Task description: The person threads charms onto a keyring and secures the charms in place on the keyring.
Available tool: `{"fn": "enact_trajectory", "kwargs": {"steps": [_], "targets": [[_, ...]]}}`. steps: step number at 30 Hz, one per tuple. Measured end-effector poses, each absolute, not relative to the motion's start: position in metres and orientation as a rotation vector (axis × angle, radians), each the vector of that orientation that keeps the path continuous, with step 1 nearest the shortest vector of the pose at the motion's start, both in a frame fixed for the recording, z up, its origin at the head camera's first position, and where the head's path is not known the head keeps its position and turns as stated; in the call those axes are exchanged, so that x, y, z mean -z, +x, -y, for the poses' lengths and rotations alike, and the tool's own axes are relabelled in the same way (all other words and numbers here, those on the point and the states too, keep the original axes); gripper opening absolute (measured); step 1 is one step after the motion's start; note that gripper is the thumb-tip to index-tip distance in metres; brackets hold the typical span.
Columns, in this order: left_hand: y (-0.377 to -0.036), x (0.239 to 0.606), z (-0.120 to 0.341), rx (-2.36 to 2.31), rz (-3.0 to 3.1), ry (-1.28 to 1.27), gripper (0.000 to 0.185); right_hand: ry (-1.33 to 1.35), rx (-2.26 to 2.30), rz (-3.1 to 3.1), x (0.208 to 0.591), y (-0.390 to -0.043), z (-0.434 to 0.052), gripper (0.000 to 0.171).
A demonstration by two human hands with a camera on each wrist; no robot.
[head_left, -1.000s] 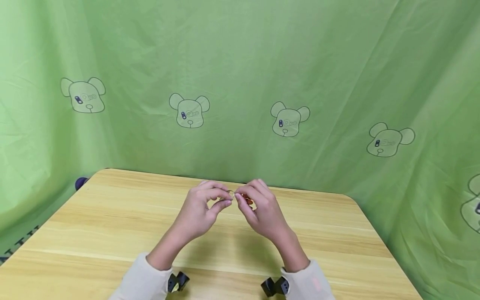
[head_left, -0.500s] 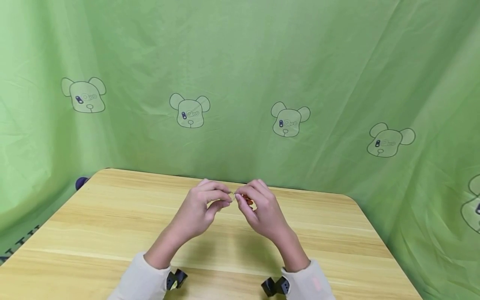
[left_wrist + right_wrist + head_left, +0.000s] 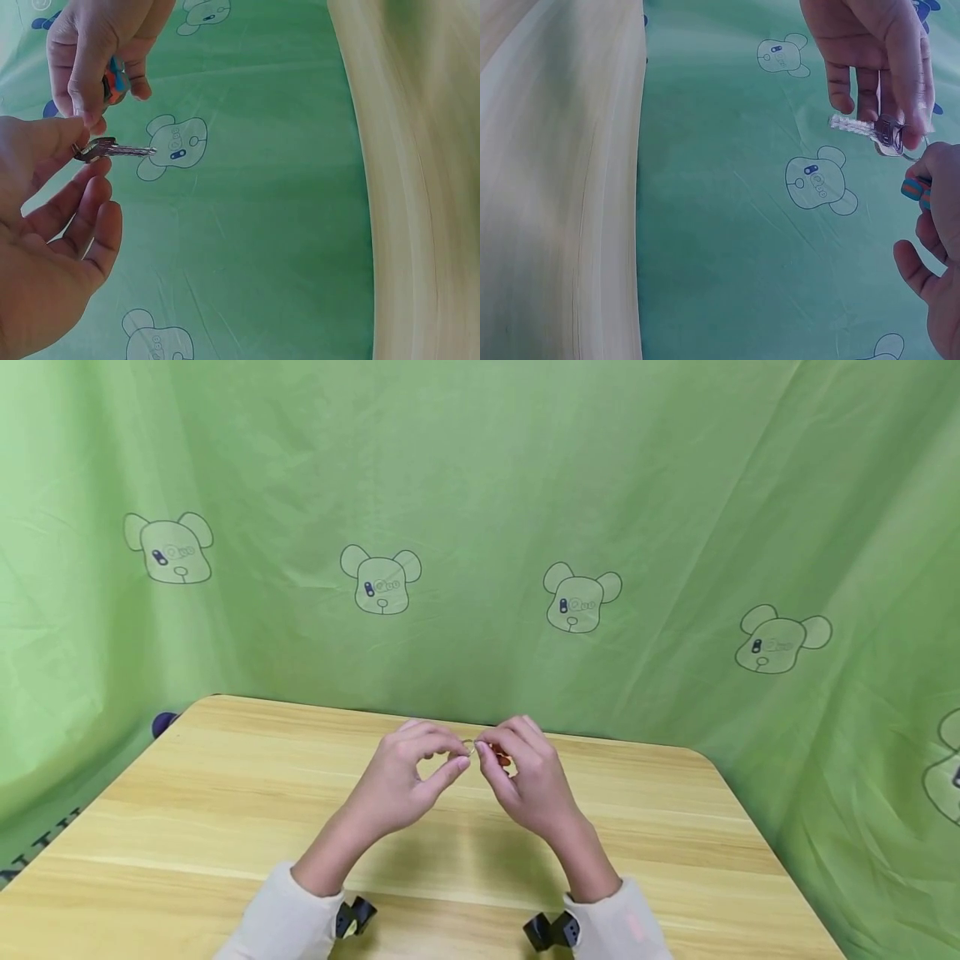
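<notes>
Silver metal key with dark-toned head [image 3: 112, 150]: one, held above the table between the two hands. Thin metal ring [image 3: 911, 158]: one, at the key's head. Small orange-and-blue trinket [image 3: 115, 81]: one, at the right hand's fingers. Left hand [image 3: 393, 781]: grip grasping the key's head between thumb and finger, other fingers loosely bent. Right hand [image 3: 534, 777]: grip pinching the ring. Pale wood-grain table with rounded corners [image 3: 225, 827]: beneath both hands. Green fabric curtain printed with outlined bear heads [image 3: 480, 468]: behind the table.
</notes>
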State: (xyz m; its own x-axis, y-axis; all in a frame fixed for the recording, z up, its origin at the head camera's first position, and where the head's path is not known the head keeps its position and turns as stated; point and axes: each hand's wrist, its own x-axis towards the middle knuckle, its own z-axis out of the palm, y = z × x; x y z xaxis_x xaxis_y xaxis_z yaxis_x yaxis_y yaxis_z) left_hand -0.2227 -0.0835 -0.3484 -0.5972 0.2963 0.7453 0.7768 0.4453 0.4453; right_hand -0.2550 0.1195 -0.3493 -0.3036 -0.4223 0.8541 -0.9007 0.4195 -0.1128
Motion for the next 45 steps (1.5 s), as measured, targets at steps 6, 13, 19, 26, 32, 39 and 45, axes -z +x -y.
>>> {"fn": "enact_trajectory", "kwargs": {"steps": [6,13,19,26,32,39,45], "targets": [[-0.2229,0.3482,0.0831,1.077,2.141,-0.845,0.006,1.123,-0.750,1.904,0.3495,-0.2539,-0.1184,0.007],[-0.2241,0.3495,0.0835,1.081,2.138,-0.836,0.004,1.126,-0.739,1.906,0.3496,-0.2533,-0.1182,0.008],[-0.2239,0.3479,0.0837,1.049,2.094,-0.840,0.005,1.142,-0.733,1.916,0.3491,-0.2535,-0.1187,0.008],[-0.2232,0.3465,0.0849,1.010,2.079,-0.856,0.007,1.154,-0.735,1.910,0.3488,-0.2534,-0.1191,0.006],[-0.2229,0.3459,0.0859,0.993,2.077,-0.866,0.007,1.159,-0.740,1.920,0.3488,-0.2534,-0.1195,0.007],[-0.2229,0.3454,0.0865,0.983,2.086,-0.872,0.007,1.172,-0.754,1.928,0.3486,-0.2544,-0.1201,0.007],[-0.2223,0.3450,0.0871,0.979,2.084,-0.891,0.008,1.183,-0.762,1.929,0.3494,-0.2553,-0.1207,0.007]]}}
